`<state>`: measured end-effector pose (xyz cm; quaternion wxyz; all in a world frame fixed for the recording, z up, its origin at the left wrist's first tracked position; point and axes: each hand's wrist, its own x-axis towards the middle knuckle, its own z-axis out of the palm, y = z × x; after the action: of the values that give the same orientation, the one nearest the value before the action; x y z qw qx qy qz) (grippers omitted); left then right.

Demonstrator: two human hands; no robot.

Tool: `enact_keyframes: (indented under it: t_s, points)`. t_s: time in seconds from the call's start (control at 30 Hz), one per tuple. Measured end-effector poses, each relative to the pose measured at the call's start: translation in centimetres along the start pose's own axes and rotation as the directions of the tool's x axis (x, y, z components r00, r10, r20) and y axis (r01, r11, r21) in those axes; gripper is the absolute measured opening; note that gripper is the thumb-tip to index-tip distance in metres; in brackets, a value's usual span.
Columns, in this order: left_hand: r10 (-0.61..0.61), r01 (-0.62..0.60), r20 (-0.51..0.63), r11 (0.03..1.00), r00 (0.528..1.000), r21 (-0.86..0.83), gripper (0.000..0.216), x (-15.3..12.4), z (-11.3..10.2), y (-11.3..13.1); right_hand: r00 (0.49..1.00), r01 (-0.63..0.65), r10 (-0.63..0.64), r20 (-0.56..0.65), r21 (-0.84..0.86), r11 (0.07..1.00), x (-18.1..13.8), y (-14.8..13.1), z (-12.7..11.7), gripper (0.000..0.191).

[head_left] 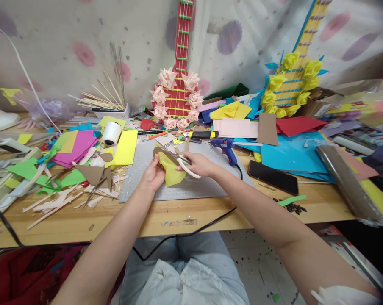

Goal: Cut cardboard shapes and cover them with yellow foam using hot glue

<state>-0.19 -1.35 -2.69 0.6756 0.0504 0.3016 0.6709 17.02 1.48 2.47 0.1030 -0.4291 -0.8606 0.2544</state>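
My left hand (154, 174) is closed on a yellow sheet backed with brown card (171, 169), holding it above the grey cutting mat (153, 186). My right hand (200, 164) grips white-handled scissors (189, 166), whose blades reach left across the top edge of the yellow piece. Both forearms stretch out from the bottom of the view over the wooden table edge (191, 216).
A blue glue gun (226, 149) lies behind my right hand, with its black cord running off the table. A black phone (273, 177) sits to the right. Coloured paper, scraps, a white spool (111, 133), sticks and two paper guitars (178, 76) crowd the back.
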Motion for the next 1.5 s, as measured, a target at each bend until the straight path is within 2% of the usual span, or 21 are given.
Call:
enact_keyframes:
  t_s: [0.67,1.07,1.3,1.5]
  points:
    - [0.03,-0.03,0.011,0.999,0.999,0.039,0.011,-0.3,0.1,-0.1,0.999,0.019,-0.023,0.022,0.157,0.987,-0.4,0.6,-0.6,0.041]
    - [0.08,-0.082,0.023,0.993,0.997,0.082,0.005,-0.4,0.3,0.2,0.999,0.031,-0.039,0.032,0.214,0.976,-0.4,2.1,-1.0,0.041]
    - [0.117,-0.122,0.045,0.978,0.992,0.167,0.006,-0.7,0.5,0.3,0.979,-0.002,-0.079,0.188,0.395,0.919,-0.5,2.9,-0.7,0.038]
    - [0.124,-0.133,0.055,0.965,0.991,0.225,0.007,-0.8,0.6,0.1,0.967,0.026,-0.131,0.218,0.429,0.903,-0.2,2.9,-0.5,0.038]
